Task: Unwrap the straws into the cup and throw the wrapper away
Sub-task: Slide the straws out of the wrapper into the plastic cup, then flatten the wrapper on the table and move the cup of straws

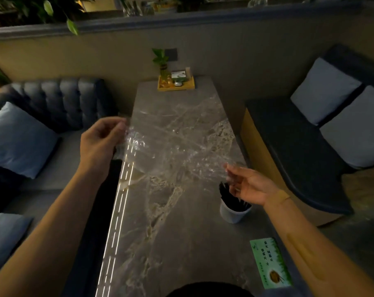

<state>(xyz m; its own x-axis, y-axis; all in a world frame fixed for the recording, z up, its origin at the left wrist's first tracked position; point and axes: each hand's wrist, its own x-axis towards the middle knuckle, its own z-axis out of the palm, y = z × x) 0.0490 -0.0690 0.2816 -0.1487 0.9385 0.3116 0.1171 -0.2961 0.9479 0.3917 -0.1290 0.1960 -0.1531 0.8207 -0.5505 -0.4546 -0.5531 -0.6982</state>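
Note:
A clear crinkled plastic wrapper (177, 138) is stretched in the air over the marble table (181, 243). My left hand (100, 140) pinches its left edge. My right hand (250, 185) holds its lower right corner with fingers loosely spread. A white cup (233, 213) stands on the table just below my right hand, and several dark straws (231, 198) stick out of it. The wrapper looks empty.
A yellow tray (175, 85) with a small plant and a box sits at the table's far end. A green card (270, 262) lies near the front right edge. Sofas with pale cushions flank the table left (21, 138) and right (323, 91).

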